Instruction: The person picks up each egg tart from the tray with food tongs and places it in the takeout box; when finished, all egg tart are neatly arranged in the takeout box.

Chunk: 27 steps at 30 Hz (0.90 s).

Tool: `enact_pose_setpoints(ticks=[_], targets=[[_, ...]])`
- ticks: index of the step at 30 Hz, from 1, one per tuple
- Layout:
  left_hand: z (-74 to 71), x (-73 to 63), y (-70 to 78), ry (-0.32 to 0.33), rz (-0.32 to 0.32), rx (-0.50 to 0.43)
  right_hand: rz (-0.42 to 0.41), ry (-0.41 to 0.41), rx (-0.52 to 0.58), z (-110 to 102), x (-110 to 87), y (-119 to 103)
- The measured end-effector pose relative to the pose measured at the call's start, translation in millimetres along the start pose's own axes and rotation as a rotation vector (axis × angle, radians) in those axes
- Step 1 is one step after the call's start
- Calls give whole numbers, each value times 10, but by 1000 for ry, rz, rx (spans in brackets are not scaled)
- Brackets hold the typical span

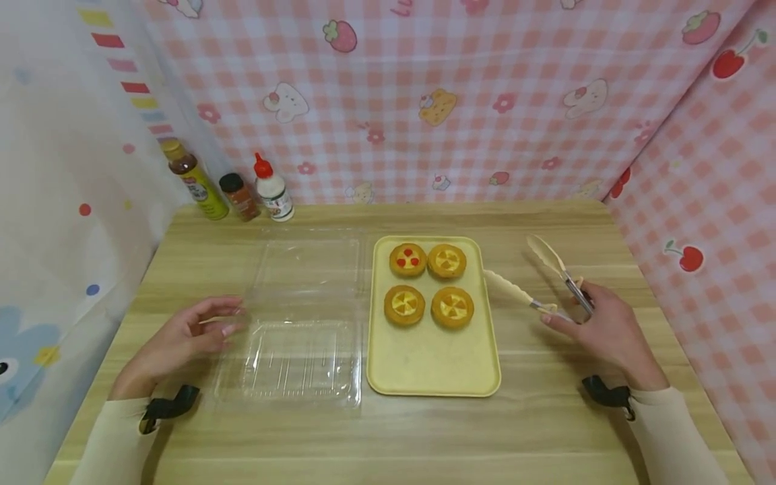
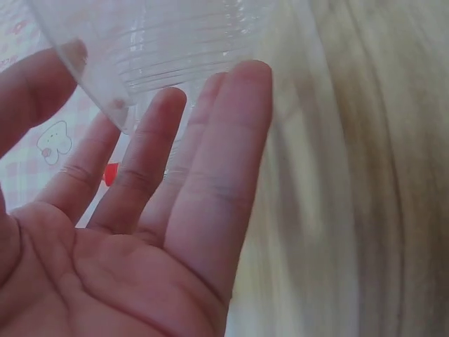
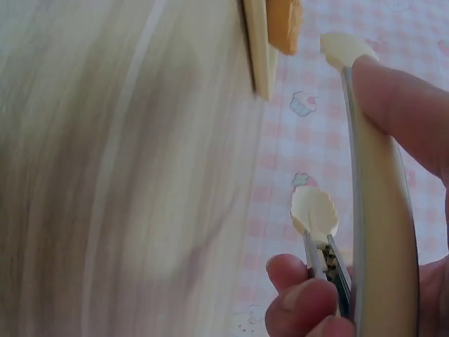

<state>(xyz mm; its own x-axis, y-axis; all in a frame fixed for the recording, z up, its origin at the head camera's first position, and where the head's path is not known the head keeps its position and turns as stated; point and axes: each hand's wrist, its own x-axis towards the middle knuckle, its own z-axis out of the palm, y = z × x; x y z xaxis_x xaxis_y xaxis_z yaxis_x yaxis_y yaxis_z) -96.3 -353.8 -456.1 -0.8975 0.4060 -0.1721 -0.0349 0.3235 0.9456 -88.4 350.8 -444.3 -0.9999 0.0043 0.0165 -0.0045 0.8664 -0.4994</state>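
In the head view my left hand (image 1: 188,337) is at the left edge of a clear plastic clamshell box (image 1: 297,360), which lies unfolded on the table. The left wrist view shows its fingers (image 2: 210,182) extended and spread beside the clear plastic, gripping nothing. My right hand (image 1: 612,330) grips a pair of tongs (image 1: 514,288) with cream tips and metal handles, thumb on one arm and fingers round the other. The tong arms are spread wide, with nothing between them. One tip points at the right rim of a yellow tray (image 1: 433,367).
On the tray's far part sit several round tarts (image 1: 453,308), one topped with red hearts (image 1: 407,260). At the back left stand a yellow-green bottle (image 1: 197,182), a black-capped spice jar (image 1: 239,197) and a white bottle with a red cap (image 1: 275,195). Pink checked cloth hangs behind the table.
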Motion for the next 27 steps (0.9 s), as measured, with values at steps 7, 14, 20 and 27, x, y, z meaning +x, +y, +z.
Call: enact_pose_setpoints(ticks=[7, 14, 20, 27], targets=[[10, 39, -30, -29, -3, -44, -123, 30, -54, 1, -71, -106], [27, 99, -28, -42, -12, -78, -215, 49, -83, 8, -102, -205], [18, 120, -49, -19, -27, -106, -328, 22, -89, 50, -117, -283], [7, 101, -69, -22, -8, -142, -399, -14, -106, 115, -135, -338]])
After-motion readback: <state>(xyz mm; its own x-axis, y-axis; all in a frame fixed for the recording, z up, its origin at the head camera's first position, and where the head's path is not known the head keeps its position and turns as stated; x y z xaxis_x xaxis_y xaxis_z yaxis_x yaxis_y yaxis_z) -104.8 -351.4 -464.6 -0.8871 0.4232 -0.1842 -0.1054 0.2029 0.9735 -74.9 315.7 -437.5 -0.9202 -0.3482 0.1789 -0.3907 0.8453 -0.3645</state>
